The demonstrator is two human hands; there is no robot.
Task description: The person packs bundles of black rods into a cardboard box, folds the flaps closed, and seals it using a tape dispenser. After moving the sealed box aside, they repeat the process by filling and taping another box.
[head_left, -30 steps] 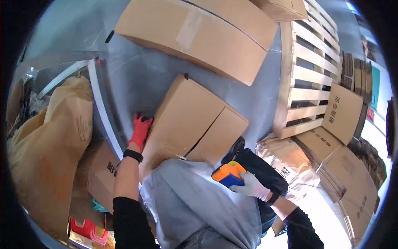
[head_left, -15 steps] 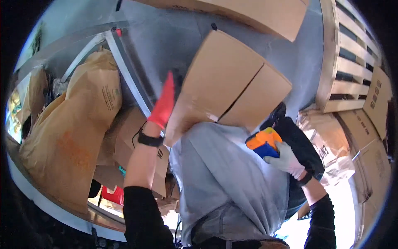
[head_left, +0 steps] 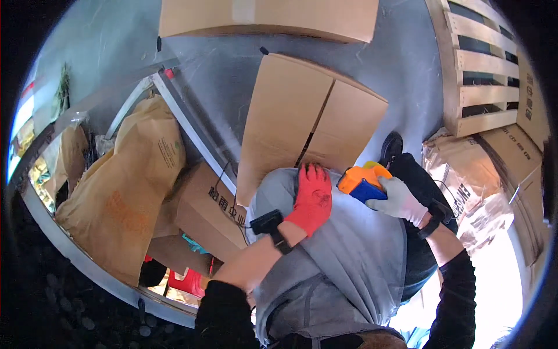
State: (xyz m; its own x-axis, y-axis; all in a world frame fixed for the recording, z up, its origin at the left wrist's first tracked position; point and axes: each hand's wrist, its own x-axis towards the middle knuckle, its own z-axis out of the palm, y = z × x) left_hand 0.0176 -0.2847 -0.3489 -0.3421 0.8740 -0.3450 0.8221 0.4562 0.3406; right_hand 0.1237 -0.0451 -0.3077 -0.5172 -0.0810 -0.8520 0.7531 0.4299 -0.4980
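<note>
A brown cardboard box [head_left: 290, 110] stands in front of my knees, its two flaps meeting along a dark, gaping seam. My left hand [head_left: 312, 198], in a red glove, lies with its fingertips at the box's near edge, by the end of that seam. It appears to hold nothing, and its fingers lie fairly flat. To the right of the box, over the grey apron [head_left: 349, 256] on my lap, my right hand [head_left: 401, 200] in a white glove grips an orange and blue tape dispenser [head_left: 365, 183]. The dispenser is apart from the box.
Another cardboard box [head_left: 273, 20] lies beyond on the grey floor. A wooden pallet [head_left: 479, 64] stands at the far right, with stacked cartons [head_left: 517, 174] nearer me. On the left are a metal frame [head_left: 189, 125], a large brown paper sack [head_left: 128, 198] and a tilted carton [head_left: 209, 203].
My left hand has moved right from the box's left side to its near edge. The right hand still holds the tape dispenser. The view has shifted, and the box appears less turned.
</note>
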